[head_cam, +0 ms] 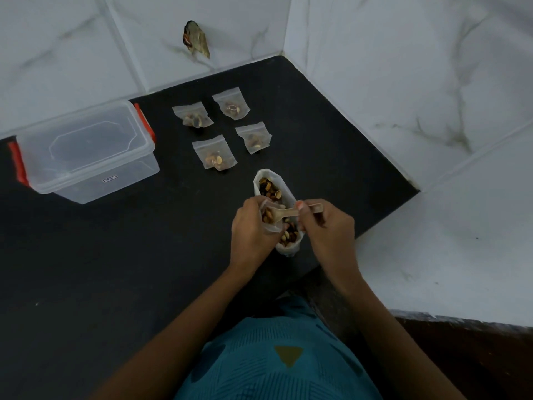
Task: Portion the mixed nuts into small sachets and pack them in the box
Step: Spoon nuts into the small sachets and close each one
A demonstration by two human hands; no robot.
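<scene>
Because a narrow mouth has to take the nuts, the left hand (pixel 253 226) curls around an open sachet (pixel 273 226) directly over the big bag of nuts (pixel 288 193); I judge that a spilled nut would fall back into it. The right hand (pixel 327 226) pinches the handle of the wooden spoon (pixel 290 212), with its bowl at the sachet's mouth. Four filled sachets (pixel 215 153) lie just beyond the bag. The box (pixel 86 151), with its lid on, stands well apart to the bag's left. Its label (pixel 110 178) is too small to read.

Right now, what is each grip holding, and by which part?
The left-hand grip holds a small clear plastic sachet round its side. The right-hand grip pinches a small wooden spoon by its handle.
</scene>
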